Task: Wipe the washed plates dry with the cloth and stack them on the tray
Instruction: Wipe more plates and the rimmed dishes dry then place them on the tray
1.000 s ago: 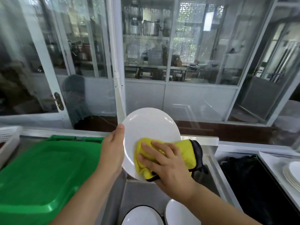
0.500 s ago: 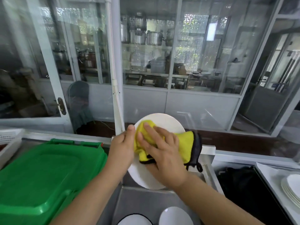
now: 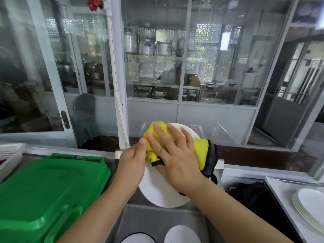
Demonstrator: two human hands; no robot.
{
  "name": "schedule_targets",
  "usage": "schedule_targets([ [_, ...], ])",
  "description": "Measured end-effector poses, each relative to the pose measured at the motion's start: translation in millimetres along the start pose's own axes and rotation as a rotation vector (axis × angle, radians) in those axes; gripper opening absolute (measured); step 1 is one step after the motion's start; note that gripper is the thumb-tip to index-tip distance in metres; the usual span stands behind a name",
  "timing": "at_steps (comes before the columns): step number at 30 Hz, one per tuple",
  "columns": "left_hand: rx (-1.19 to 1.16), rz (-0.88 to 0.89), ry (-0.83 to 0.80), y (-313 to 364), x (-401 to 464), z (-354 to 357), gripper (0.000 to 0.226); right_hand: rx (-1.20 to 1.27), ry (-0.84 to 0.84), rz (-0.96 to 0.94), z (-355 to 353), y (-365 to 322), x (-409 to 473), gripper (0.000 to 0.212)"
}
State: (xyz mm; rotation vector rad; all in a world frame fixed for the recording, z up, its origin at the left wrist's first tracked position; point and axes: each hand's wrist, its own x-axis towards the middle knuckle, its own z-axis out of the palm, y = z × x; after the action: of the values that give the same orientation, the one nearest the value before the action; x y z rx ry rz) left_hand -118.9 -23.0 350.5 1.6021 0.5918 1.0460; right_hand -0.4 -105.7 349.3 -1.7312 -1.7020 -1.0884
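I hold a white plate (image 3: 157,192) tilted up over the steel sink. My left hand (image 3: 131,165) grips its left rim, thumb on the front face. My right hand (image 3: 175,155) lies flat with spread fingers on a yellow cloth with a dark edge (image 3: 201,151), pressing it against the upper part of the plate. Several white plates (image 3: 310,206) are stacked on the white tray (image 3: 280,188) at the right. Two more plates (image 3: 182,234) lie in the sink below.
A green plastic lid (image 3: 43,188) covers the counter at the left, with a white perforated basket (image 3: 10,155) behind it. A black bin (image 3: 249,195) sits between sink (image 3: 157,220) and tray. Glass partitions stand just behind the sink.
My right hand and the cloth have slid from the plate's lower middle up to its upper left, close to my left thumb. The plate sits lower in view as the camera tilted up.
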Motion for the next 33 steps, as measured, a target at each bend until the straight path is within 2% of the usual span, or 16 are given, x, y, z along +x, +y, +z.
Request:
schedule_targets([
  [3,0.017,0.02,0.016,0.4,-9.5,2.7,0.058,0.027,0.047,0.21,-9.2,7.1,5.8,0.053],
  [6,-0.014,0.009,0.074,-1.7,-18.3,-0.1,0.043,0.144,0.077,0.413,-18.6,22.3,3.6,0.049],
  [9,-0.08,0.01,0.113,2.1,-23.2,-6.6,0.024,0.462,0.05,0.68,-21.9,37.0,-6.6,0.046],
  [12,-0.08,-0.031,0.081,-0.8,-21.2,-12.0,0.024,0.763,0.055,0.785,-21.4,45.9,-13.2,0.045],
  [14,-0.032,-0.132,-0.03,-0.3,-13.1,-20.2,0.019,0.8,0.047,0.775,-25.8,49.9,-12.8,0.049],
  [17,0.039,-0.26,-0.264,11.7,8.2,-33.4,0.016,0.69,-0.006,0.655,-29.7,50.1,-12.2,0.053],
  [20,0.149,-0.217,-0.357,22.8,18.8,-32.2,0.029,0.48,-0.02,0.474,-29.8,42.8,-13.0,0.055],
  [24,0.272,-0.07,-0.289,22.7,10.9,-15.7,0.046,0.107,0.013,0.236,-30.1,30.2,-7.4,0.06],
  [28,0.212,-0.038,-0.285,23.0,2.7,-4.8,0.053,-0.129,0.049,0.01,-23.5,19.7,-1.1,0.053],
  [30,0.159,-0.039,-0.229,22.0,1.4,-4.5,0.049,-0.17,0.049,-0.011,-24.6,26.4,-3.4,0.055],
  [33,0.028,-0.085,-0.079,25.5,2.0,-7.0,0.043,-0.178,0.028,0.13,-29.5,39.0,-12.9,0.062],
])
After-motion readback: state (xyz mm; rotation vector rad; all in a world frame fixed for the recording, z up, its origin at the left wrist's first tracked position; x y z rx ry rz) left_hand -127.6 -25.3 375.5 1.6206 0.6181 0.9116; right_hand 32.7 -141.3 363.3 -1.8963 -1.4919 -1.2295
